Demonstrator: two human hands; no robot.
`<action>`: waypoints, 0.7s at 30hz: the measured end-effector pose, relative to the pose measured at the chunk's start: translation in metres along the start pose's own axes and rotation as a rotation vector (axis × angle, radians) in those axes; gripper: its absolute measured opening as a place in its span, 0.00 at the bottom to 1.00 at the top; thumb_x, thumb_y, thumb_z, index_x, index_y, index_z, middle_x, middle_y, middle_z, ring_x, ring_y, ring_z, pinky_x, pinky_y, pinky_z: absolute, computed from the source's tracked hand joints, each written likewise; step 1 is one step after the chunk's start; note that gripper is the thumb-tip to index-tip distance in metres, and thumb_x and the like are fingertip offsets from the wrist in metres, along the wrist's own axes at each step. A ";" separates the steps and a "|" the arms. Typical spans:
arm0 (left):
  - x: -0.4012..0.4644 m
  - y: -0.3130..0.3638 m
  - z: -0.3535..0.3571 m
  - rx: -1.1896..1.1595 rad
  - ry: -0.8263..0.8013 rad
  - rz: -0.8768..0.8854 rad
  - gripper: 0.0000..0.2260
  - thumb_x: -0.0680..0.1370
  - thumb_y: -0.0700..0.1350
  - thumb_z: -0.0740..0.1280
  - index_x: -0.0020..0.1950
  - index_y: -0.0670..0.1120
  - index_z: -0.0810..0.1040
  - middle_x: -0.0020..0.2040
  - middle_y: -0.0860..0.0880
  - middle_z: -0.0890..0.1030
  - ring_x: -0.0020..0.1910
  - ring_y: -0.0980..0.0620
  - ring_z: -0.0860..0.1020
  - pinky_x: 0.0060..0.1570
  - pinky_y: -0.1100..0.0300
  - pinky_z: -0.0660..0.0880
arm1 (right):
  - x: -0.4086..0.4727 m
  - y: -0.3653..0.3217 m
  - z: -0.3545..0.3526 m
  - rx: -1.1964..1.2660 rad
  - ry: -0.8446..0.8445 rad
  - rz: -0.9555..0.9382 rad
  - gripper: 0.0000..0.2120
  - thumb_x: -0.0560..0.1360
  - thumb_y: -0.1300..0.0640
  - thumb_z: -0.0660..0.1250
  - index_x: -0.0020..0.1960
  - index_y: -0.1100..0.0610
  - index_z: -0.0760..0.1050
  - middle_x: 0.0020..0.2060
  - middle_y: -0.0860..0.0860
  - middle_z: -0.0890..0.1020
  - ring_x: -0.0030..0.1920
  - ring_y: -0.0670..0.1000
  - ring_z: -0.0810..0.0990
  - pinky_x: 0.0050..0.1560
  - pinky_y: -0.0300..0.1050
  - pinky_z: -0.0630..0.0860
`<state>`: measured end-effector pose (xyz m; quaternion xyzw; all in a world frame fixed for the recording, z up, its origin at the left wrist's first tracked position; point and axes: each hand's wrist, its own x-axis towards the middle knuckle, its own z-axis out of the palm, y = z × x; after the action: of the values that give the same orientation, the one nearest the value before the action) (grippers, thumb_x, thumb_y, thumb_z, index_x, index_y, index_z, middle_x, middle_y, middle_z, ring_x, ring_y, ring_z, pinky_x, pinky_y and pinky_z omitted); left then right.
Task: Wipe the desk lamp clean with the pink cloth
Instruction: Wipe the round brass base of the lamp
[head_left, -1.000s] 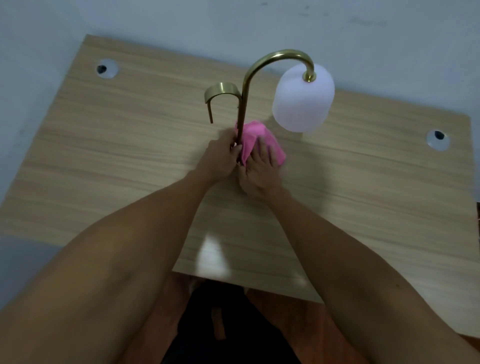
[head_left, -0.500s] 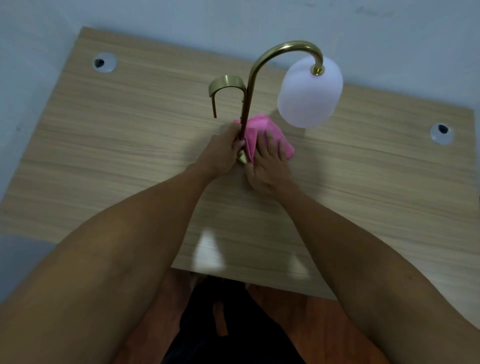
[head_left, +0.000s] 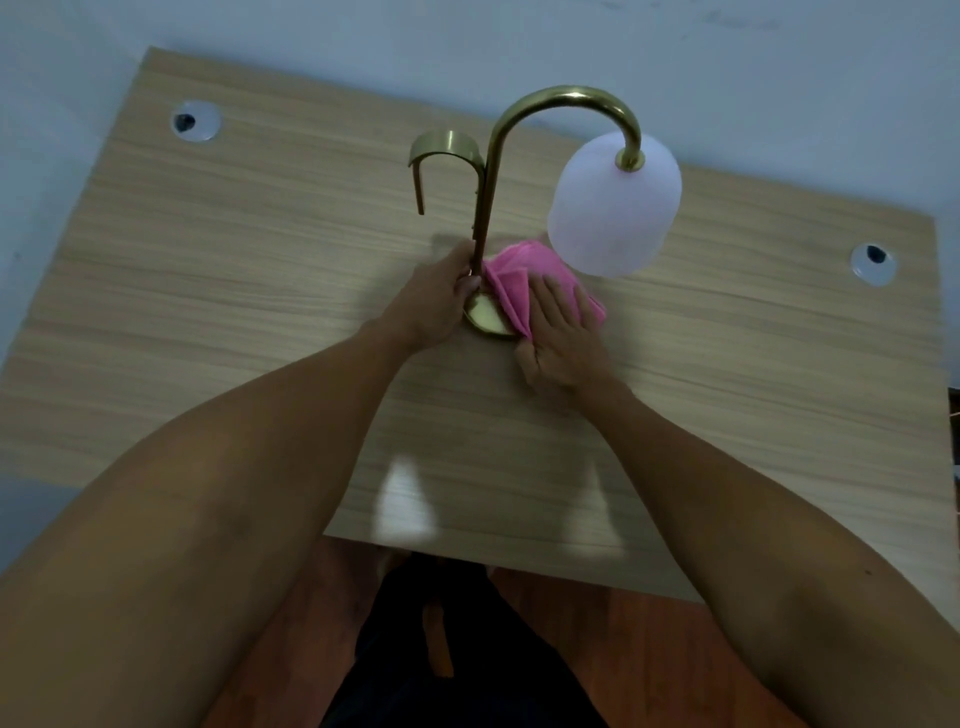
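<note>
So the desk lamp (head_left: 524, 171) sits a bit above the middle of the frame: brass stem curving over at the top, with a frosted white shade (head_left: 613, 208) hanging to the right and a smaller brass hook (head_left: 441, 156) branching off left. Its round brass base (head_left: 483, 314) is only partly visible between the hands. The pink cloth (head_left: 519, 280) is bunched over the right side of that base, right under the shade. The right hand (head_left: 561, 338) lies flat with its fingers spread, pressing down on the cloth. The left hand (head_left: 436, 306) is curled around the bottom of the stem, gripping it just above the base.

The surface (head_left: 208, 291) is light wood-grain laminate, with a round cable hole (head_left: 195, 122) in the upper left and another (head_left: 872, 262) at the right. Pale bluish wall (head_left: 363, 31) runs across the top of the frame. Reddish wooden floor (head_left: 649, 649) shows below the near edge, at the bottom of the frame.
</note>
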<state>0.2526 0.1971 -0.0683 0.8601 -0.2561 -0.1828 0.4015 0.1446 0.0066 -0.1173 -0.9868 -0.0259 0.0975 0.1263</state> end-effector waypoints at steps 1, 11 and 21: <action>0.000 0.000 0.000 -0.005 -0.001 0.000 0.13 0.84 0.41 0.60 0.68 0.45 0.72 0.53 0.52 0.80 0.50 0.56 0.77 0.47 0.75 0.68 | 0.006 -0.006 -0.003 0.026 0.015 0.026 0.37 0.78 0.44 0.43 0.84 0.59 0.49 0.83 0.59 0.51 0.84 0.59 0.48 0.81 0.66 0.45; 0.003 -0.005 0.003 -0.001 0.005 -0.049 0.10 0.84 0.43 0.61 0.65 0.47 0.72 0.48 0.50 0.80 0.46 0.53 0.79 0.42 0.72 0.69 | 0.004 -0.013 -0.001 0.031 0.005 0.029 0.38 0.77 0.45 0.43 0.84 0.59 0.48 0.83 0.60 0.50 0.83 0.62 0.47 0.81 0.67 0.46; 0.003 -0.001 0.000 0.020 0.002 -0.062 0.08 0.84 0.43 0.61 0.63 0.47 0.72 0.46 0.46 0.81 0.43 0.52 0.78 0.42 0.64 0.73 | 0.000 -0.011 0.001 0.021 -0.024 0.004 0.38 0.77 0.44 0.41 0.84 0.58 0.48 0.84 0.58 0.50 0.84 0.59 0.47 0.82 0.65 0.45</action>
<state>0.2550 0.1960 -0.0699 0.8718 -0.2306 -0.1917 0.3875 0.1446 0.0175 -0.1151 -0.9843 -0.0245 0.1098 0.1364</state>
